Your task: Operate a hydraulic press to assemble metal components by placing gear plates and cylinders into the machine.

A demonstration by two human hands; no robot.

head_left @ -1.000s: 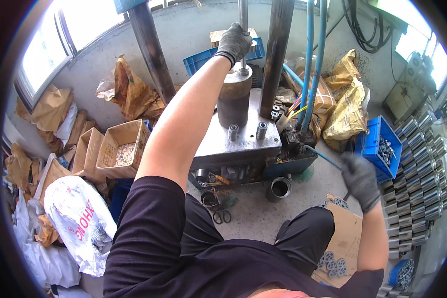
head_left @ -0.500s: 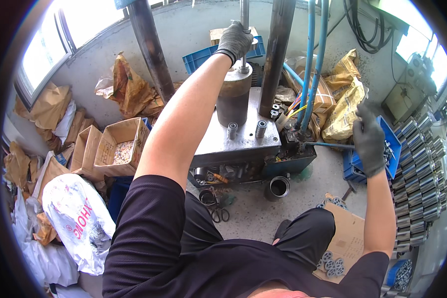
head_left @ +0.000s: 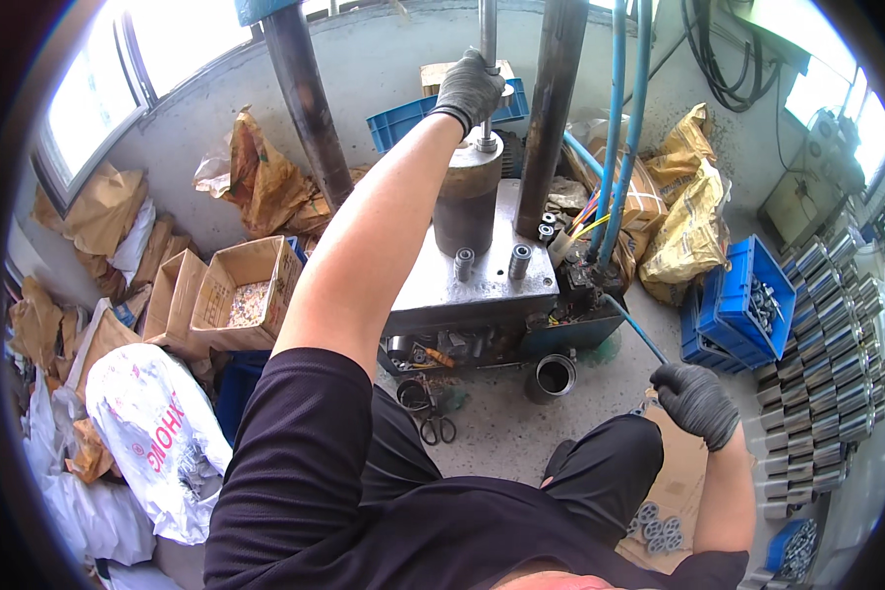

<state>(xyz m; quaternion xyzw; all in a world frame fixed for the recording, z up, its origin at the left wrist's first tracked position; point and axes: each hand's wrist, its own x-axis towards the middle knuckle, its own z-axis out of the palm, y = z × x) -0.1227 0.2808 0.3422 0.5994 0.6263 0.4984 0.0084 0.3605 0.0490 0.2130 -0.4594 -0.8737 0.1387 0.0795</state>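
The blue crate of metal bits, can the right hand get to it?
Probably yes. The right hand hangs just left of the blue crate, nothing between, though it seems to grip a blue lever.

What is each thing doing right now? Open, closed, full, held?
Left hand: gloved, fingers closed around the thin vertical rod.
Right hand: gloved, closed on the blue lever.
Cardboard box: open, small parts inside.
Blue crate: open, holds metal parts.
Scissors: lying on the floor.
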